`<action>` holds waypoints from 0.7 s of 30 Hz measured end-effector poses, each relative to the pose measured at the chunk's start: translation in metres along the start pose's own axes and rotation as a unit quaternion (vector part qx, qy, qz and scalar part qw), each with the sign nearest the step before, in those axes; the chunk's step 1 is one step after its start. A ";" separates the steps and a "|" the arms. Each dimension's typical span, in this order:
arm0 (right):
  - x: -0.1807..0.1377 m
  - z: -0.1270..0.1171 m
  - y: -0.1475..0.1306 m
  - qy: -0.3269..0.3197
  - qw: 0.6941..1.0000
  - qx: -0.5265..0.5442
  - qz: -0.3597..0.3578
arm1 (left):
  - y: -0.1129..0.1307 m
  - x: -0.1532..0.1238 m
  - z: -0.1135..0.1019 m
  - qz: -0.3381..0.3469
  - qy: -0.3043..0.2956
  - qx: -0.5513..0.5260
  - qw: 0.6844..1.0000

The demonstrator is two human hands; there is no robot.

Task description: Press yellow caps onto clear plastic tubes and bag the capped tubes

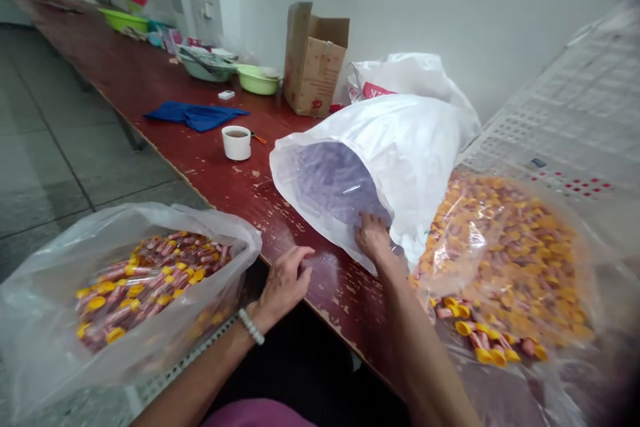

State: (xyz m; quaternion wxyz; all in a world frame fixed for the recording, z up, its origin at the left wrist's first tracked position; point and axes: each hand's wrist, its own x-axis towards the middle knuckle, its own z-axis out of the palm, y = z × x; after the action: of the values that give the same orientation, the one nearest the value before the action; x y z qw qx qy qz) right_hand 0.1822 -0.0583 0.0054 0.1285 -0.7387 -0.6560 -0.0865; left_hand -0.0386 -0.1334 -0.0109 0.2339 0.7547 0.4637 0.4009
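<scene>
My right hand (374, 238) reaches into the mouth of a white woven sack (400, 140) lying on its side on the red table. Inside the sack are many clear, purplish plastic pieces (335, 180), too blurred to name. The fingers of that hand are bent and their tips are hidden, so I cannot tell whether they grip anything. My left hand (285, 280), with a beaded bracelet on its wrist, hovers over the table's front edge, its fingers apart and nothing in them. Left of it stands an open clear bag (200, 273) of small tubes with yellow caps (150, 283).
More yellow-capped tubes (510, 253) fill a clear plastic bag at the right, beside a white perforated crate (565, 107). On the worn red table (200, 167) stand a white cup (237, 143), a blue cloth (197, 115), a cardboard box (317, 70) and green basins (257, 80).
</scene>
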 end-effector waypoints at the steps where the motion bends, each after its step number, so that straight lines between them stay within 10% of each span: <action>1: -0.009 0.001 -0.002 0.001 1.000 0.001 -0.005 | -0.004 0.008 0.010 -0.004 -0.005 -0.002 1.000; 11: -0.084 0.010 -0.032 0.093 0.981 0.132 -0.111 | -0.011 0.036 0.055 0.054 -0.030 0.055 0.997; 21: -0.138 -0.003 -0.001 0.255 0.936 0.244 -0.011 | 0.010 0.006 0.061 0.127 -0.073 0.087 0.985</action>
State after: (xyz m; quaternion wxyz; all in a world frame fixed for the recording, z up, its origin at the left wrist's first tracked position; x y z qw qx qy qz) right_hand 0.1647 -0.1893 -0.0325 0.4665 -0.6308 -0.6100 -0.1108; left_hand 0.0179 -0.1317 -0.0366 0.1485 0.8521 0.3789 0.3291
